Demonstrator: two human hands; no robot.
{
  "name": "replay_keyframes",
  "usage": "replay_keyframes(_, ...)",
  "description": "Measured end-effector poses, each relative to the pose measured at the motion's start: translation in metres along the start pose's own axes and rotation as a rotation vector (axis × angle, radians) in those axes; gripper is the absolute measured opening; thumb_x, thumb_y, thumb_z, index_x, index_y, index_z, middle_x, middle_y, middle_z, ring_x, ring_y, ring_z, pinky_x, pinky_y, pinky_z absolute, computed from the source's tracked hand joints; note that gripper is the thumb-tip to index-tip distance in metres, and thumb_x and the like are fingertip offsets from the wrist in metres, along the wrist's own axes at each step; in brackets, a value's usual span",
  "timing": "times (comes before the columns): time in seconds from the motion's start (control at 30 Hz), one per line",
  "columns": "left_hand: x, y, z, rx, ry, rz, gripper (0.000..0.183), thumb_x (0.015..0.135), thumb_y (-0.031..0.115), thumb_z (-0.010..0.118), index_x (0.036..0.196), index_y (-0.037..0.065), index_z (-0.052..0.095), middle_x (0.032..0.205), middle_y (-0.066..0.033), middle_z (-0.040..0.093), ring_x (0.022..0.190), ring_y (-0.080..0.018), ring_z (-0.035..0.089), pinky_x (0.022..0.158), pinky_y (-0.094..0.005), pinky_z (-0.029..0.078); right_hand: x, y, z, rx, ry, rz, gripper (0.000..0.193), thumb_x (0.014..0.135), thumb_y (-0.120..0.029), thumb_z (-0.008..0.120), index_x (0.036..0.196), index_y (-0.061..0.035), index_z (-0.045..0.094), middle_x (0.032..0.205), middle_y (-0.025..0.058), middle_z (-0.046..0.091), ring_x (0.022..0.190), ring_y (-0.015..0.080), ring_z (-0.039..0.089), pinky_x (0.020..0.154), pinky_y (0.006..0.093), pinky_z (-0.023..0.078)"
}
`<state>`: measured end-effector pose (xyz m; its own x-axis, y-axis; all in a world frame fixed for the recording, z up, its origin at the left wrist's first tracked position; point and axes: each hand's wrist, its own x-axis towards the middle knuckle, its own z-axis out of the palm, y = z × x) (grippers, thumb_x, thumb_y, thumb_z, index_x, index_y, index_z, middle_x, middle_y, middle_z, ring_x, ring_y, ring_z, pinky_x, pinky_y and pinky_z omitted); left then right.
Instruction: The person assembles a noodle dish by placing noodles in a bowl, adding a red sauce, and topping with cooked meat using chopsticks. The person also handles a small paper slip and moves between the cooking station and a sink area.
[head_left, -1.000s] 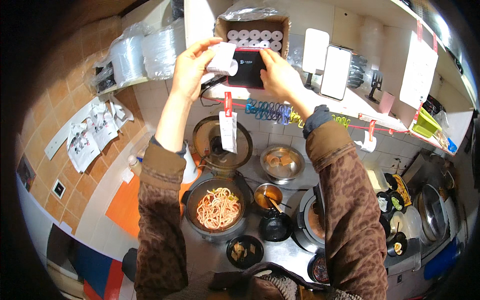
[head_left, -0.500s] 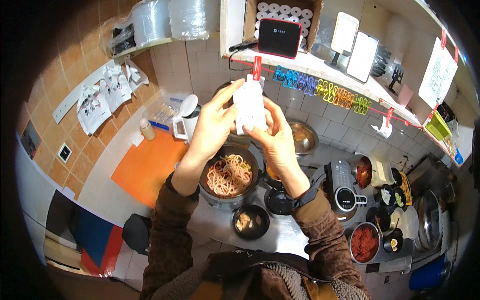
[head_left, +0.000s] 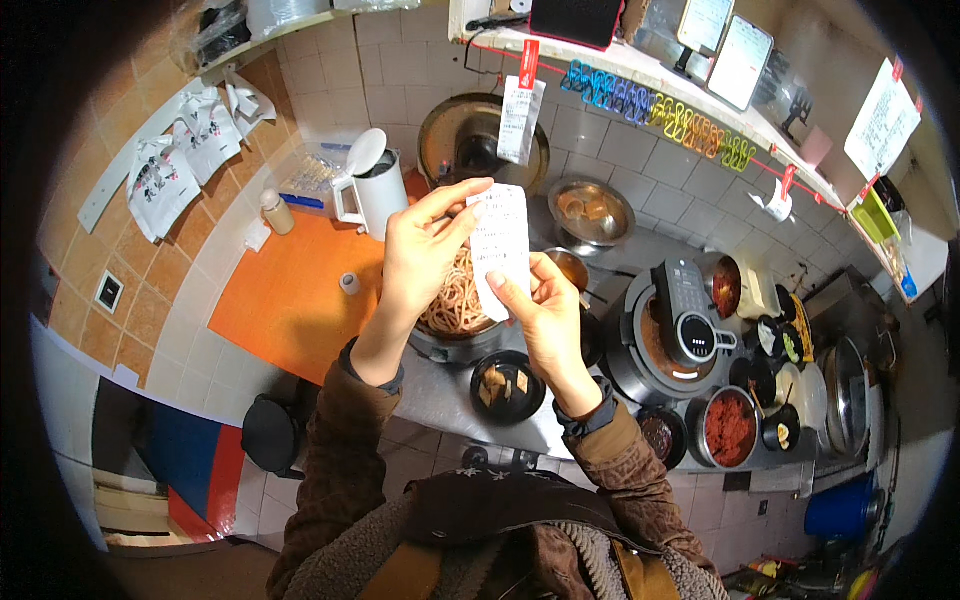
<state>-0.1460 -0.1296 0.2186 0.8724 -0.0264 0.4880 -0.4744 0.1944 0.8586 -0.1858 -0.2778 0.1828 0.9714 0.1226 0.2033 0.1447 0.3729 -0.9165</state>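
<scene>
Between my two hands is a printed paper receipt (head_left: pixel 502 245), upright over the cooking counter. My left hand (head_left: pixel 425 250) pinches its upper left edge. The thumb of my right hand (head_left: pixel 552 325) presses on its lower right part, with the fingers behind it. Beneath the receipt a pot of noodles (head_left: pixel 458 305) is partly hidden by my left hand and the paper. Closer to me stands a black bowl (head_left: pixel 508 402) with a few pale pieces in it. Just behind, a second paper slip (head_left: pixel 520 120) hangs from a red clip (head_left: pixel 528 65) on the shelf edge.
Left of the pot lies an orange board (head_left: pixel 270 300), with a white jug (head_left: pixel 375 195) behind. A round cooker (head_left: pixel 640 350) and a bowl of red paste (head_left: pixel 727 430) stand right. Coloured clips (head_left: pixel 660 110) line the shelf. A metal bowl (head_left: pixel 590 215) sits at the back wall.
My hands and the receipt have come down and away from the shelf clip, uncovering the hanging slip. The view has tilted lower, so the shelf sits higher in the picture.
</scene>
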Motion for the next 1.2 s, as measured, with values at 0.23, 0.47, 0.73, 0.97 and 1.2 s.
replay_keyframes(0.23,-0.016,-0.024,-0.005,-0.138,0.000,-0.064,0.035,0.082,-0.008,0.063,0.117,-0.002,0.061,0.100,-0.0044,0.063,0.088,-0.0070,0.056,0.078,-0.0208,0.047,-0.036,0.025,0.004,0.048,0.087,0.122,0.013,0.089,-0.008,0.067,0.098,-0.0020,0.059,0.075,0.0017,0.065,0.048,0.0022,0.049,0.043,0.0154,0.035)
replay_keyframes(0.47,-0.049,-0.017,-0.006,-0.149,0.005,-0.123,0.043,0.080,-0.007,0.063,0.123,-0.001,0.056,0.102,-0.0049,0.063,0.094,-0.0094,0.057,0.084,-0.0230,0.046,-0.077,0.037,0.001,0.076,0.110,0.174,0.013,0.088,-0.011,0.068,0.095,-0.0037,0.060,0.073,-0.0004,0.063,0.049,0.0007,0.047,0.047,0.0150,0.037)
replay_keyframes(0.73,-0.115,0.008,0.030,-0.192,0.028,-0.263,0.042,0.082,-0.006,0.061,0.123,-0.001,0.054,0.106,-0.0063,0.062,0.099,-0.0124,0.059,0.088,-0.0246,0.046,-0.150,0.032,-0.016,0.070,0.129,0.238,0.009,0.088,-0.010,0.068,0.092,-0.0073,0.060,0.078,-0.0035,0.063,0.058,0.0009,0.050,0.052,0.0155,0.039)
replay_keyframes(0.97,-0.195,0.005,0.057,-0.128,0.045,-0.281,0.037,0.083,-0.008,0.059,0.119,-0.002,0.056,0.107,-0.0058,0.059,0.100,-0.0114,0.057,0.089,-0.0241,0.044,-0.237,0.041,-0.044,0.026,0.113,0.360,0.016,0.086,-0.011,0.071,0.096,-0.0051,0.061,0.078,-0.0032,0.062,0.057,0.0017,0.049,0.053,0.0149,0.038)
replay_keyframes(1.2,-0.278,-0.006,0.027,-0.075,0.054,-0.541,0.030,0.087,-0.005,0.058,0.117,-0.005,0.056,0.098,-0.0053,0.060,0.089,-0.0099,0.057,0.084,-0.0226,0.045,-0.301,0.078,-0.062,-0.049,0.133,0.330,0.013,0.087,-0.012,0.070,0.089,-0.0043,0.060,0.079,-0.0020,0.061,0.059,0.0048,0.051,0.058,0.0182,0.040)
